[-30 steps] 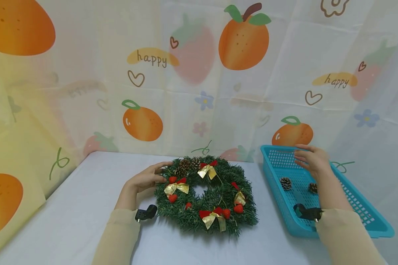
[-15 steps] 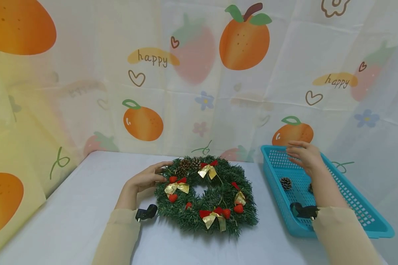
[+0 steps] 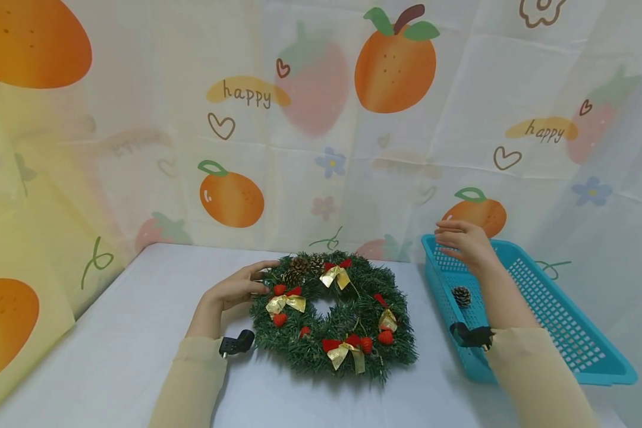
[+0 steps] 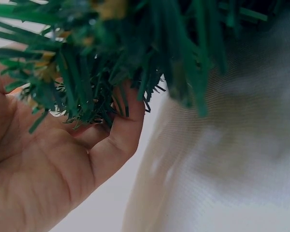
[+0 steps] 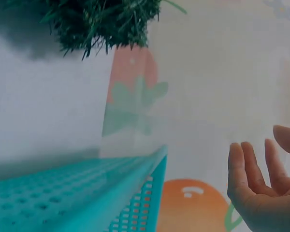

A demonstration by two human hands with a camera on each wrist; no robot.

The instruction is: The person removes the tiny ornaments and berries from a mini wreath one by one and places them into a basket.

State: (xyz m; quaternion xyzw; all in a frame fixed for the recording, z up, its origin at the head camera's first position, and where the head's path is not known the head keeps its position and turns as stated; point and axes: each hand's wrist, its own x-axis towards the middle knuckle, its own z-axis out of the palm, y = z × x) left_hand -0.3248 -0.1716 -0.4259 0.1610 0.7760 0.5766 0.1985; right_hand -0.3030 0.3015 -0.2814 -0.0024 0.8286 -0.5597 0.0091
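A green Christmas wreath [image 3: 401, 297] lies on the white table, with gold bows [image 3: 285, 303], red berries [image 3: 386, 337] and pinecones [image 3: 295, 270] on it. My left hand [image 3: 238, 288] grips its left edge; in the left wrist view its fingers curl up into the green needles [image 4: 77, 63]. Above the far left corner of the blue basket [image 3: 444, 330] hovers my right hand [image 3: 466, 244]. Its fingers [image 5: 237, 164] are spread and loosely bent, with nothing visible between them. Inside the basket sits a loose pinecone [image 3: 462, 296].
The basket stands right of the wreath, its perforated wall [image 5: 135, 208] rising near the right hand. A fruit-print curtain [image 3: 321, 196] hangs behind the table [image 3: 139, 333]. Black camera mounts [image 3: 237, 343] are strapped at both wrists.
My right hand has moved left and slightly up over the basket; its forearm now hides a second pinecone seen there before. The left hand and the wreath have stayed put.
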